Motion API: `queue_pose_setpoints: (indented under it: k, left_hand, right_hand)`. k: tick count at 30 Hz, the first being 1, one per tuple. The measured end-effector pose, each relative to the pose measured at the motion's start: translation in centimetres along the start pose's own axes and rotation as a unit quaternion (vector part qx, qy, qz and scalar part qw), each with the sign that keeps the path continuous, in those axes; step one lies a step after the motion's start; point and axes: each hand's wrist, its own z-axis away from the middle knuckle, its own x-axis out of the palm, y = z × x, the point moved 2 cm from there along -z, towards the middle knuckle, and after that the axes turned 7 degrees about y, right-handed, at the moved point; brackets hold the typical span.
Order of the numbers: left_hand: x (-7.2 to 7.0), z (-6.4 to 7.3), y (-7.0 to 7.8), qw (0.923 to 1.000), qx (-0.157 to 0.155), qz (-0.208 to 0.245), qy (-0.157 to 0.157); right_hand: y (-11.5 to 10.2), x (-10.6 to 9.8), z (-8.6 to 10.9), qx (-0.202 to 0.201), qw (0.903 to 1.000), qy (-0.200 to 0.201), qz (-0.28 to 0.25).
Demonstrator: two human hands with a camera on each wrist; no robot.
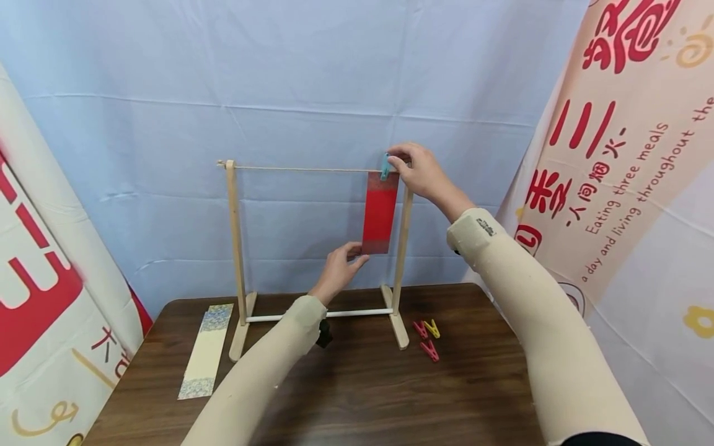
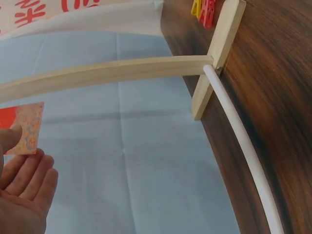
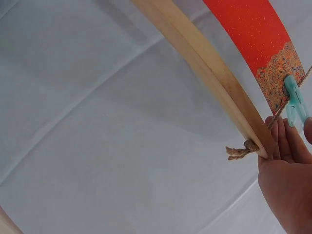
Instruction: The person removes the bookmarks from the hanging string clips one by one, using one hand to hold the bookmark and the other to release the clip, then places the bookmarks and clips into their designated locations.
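A red paper strip (image 1: 380, 214) with patterned ends hangs from a twine line (image 1: 301, 169) near the right post of a wooden frame. At its top edge a light blue clothespin (image 1: 385, 167) clips it to the twine. My right hand (image 1: 425, 171) pinches the clothespin by its handles, beside the post top; the right wrist view shows the thumb and fingers around the clothespin (image 3: 294, 97). Lower down, my left hand (image 1: 339, 266) holds the strip's bottom left corner between thumb and fingers. In the left wrist view the thumb lies over the patterned end (image 2: 29, 127).
The wooden frame (image 1: 235, 241) stands on a dark table (image 1: 446, 396), with a white crossbar (image 1: 357, 313) low between its posts. A cream strip with blue patterned ends (image 1: 205, 351) lies at left. Two red clothespins (image 1: 429, 350) and a yellow one (image 1: 432, 329) lie right of the frame.
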Motion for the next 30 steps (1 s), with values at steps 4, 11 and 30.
queue_pose_setpoints:
  k: [4, 11, 30]
  left_hand:
    - [0.09, 0.06, 0.2, 1.0, 0.004, 0.008, 0.002]
    - [-0.18, 0.16, 0.55, 0.9994, 0.013, 0.014, 0.027]
    - [-0.07, 0.5, 0.37, 0.9989, 0.02, 0.016, 0.04]
  right_hand:
    - [0.05, 0.1, 0.1, 0.0, 0.9999, 0.009, -0.008]
    - [0.12, 0.27, 0.1, -0.004, 0.9995, 0.025, -0.021]
    - [0.56, 0.83, 0.11, -0.024, 0.9956, 0.079, -0.043]
